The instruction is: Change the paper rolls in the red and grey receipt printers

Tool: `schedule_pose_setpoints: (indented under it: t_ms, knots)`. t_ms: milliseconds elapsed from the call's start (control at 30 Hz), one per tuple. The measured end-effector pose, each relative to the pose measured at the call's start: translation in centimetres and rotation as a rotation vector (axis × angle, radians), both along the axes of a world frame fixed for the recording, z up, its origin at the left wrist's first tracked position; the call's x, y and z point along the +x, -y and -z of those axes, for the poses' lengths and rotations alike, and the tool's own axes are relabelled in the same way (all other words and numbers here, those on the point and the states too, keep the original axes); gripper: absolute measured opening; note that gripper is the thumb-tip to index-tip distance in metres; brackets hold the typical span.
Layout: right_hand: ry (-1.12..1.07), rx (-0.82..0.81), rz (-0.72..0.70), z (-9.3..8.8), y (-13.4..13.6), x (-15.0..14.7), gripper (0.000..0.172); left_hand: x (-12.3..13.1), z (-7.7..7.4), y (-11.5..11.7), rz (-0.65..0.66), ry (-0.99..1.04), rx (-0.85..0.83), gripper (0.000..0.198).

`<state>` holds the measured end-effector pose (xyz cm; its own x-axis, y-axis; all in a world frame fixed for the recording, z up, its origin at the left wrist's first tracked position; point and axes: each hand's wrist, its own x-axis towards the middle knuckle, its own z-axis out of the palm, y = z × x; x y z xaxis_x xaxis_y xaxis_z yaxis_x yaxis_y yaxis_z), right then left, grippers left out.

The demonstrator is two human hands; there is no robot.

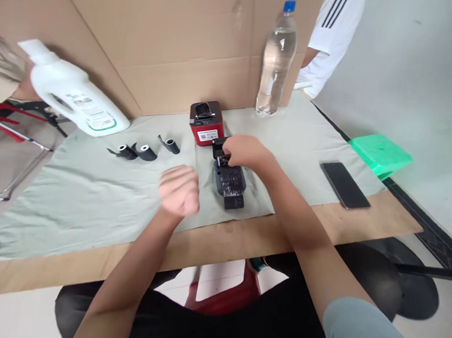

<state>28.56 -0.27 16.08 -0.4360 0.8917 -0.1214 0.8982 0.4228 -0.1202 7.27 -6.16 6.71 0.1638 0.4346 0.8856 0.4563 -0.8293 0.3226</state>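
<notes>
My right hand (246,151) is closed on a black paper roll (223,161) at the open top of a small dark printer (218,181). The hand hides part of the roll and of the raised lid. From the roll, a black paper strip (233,202) with pale marks hangs down over the printer's front. To the left of the printer, my left hand (180,190) is held in a fist above the cloth, slightly blurred, with nothing showing in it. Just behind the small printer stands a red and black printer (206,123) with a white label.
Several loose black paper rolls (146,152) lie left on the grey-green cloth (94,196). A white jug (81,96) leans behind them. A water bottle (277,65) stands against the cardboard wall (188,34). A phone (344,185) lies right, near a green bin (382,154). Other people are behind.
</notes>
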Motion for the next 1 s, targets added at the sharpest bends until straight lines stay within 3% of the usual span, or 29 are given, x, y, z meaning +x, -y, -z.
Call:
schedule_pose_setpoints:
  t_ms: [67,200,300,400,500,600,733,900,1000]
  knots:
    - [-0.146,0.049,-0.052,-0.6,-0.1,1.3,0.018,-0.8,1.7,-1.9,-0.044,0.100,-0.055,0.064]
    - [-0.561,-0.036,-0.145,0.0,-0.8,2.3,0.018,-1.9,4.6,-5.4,-0.162,0.332,-0.417,0.068]
    - [-0.995,-0.164,-0.118,2.4,-0.4,0.9,0.026,-2.3,5.4,-6.7,-0.149,0.543,-0.545,0.066]
    - [-1.300,-0.197,-0.005,5.8,0.8,-1.5,0.032,-2.1,5.1,-7.0,0.008,0.649,-0.628,0.057]
    - [-1.366,-0.109,0.066,8.6,2.0,-3.6,0.032,-1.7,4.5,-6.6,0.229,0.676,-0.716,0.047]
    - [-1.359,0.006,0.085,10.1,2.6,-4.5,0.031,-1.3,3.9,-6.1,0.403,0.623,-0.778,0.056]
    - [-1.296,0.108,0.042,10.8,2.7,-4.4,0.032,-0.9,3.9,-5.8,0.430,0.518,-0.788,0.055]
    - [-1.355,0.042,0.060,11.2,2.8,-4.2,0.041,-0.9,4.7,-6.2,0.455,0.549,-0.761,0.056]
    - [-1.366,0.039,0.091,11.1,3.0,-4.2,0.038,-0.9,4.5,-6.1,0.485,0.559,-0.728,0.060]
